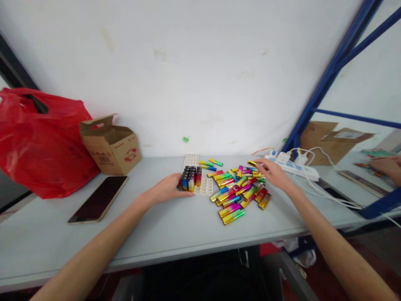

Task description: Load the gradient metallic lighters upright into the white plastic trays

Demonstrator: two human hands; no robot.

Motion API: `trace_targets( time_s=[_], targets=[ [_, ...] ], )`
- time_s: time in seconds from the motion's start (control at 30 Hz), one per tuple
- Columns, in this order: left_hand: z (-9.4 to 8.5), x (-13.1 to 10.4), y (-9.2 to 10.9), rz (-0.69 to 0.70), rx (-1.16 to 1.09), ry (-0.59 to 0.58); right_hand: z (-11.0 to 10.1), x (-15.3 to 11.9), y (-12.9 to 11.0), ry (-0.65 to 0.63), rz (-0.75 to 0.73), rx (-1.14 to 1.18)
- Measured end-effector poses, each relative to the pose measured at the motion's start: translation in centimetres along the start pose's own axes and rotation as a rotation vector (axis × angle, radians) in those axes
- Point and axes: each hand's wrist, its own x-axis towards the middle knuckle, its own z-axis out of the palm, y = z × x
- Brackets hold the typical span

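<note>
My left hand (pixel 171 187) is curved round the left side of a white tray (pixel 206 187) with round holes, thumb along its front. Several shiny lighter casings (pixel 191 179) with dark tops stand upright, packed together in the tray's left part. At the right, my right hand (pixel 272 172) pinches one yellow lighter casing (pixel 251 163) above the table. Under and left of it lies a loose pile of casings (pixel 239 188) in metallic yellow, green, pink, red and blue. My left fingers are partly hidden behind the upright casings.
Behind the tray are another white holed tray (pixel 191 160) and several loose casings (pixel 210 164). A phone (pixel 98 199), an open carton (pixel 114 152) and a red bag (pixel 44 146) are left. A power strip (pixel 294 167) with cables and a blue frame (pixel 326 79) stand right. Another person's hand (pixel 388 167) shows beyond.
</note>
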Motion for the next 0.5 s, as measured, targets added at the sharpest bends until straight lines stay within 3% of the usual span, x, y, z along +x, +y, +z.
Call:
trace_targets(
  time_s=[0.13,0.23,0.37,0.5],
  targets=[
    [0.1,0.1,0.0,-0.015,0.036,0.008,1.4,2.5,-2.6,0.135,0.225,0.395],
    [0.3,0.1,0.3,-0.043,0.063,0.032,3.1,4.9,-5.2,0.182,0.291,0.745],
    [0.5,0.0,0.6,-0.045,0.074,0.062,6.0,7.4,-8.3,0.137,0.327,1.066],
    [0.5,-0.1,0.6,-0.055,0.043,0.062,8.9,7.9,-9.8,0.114,0.372,1.176]
  ],
)
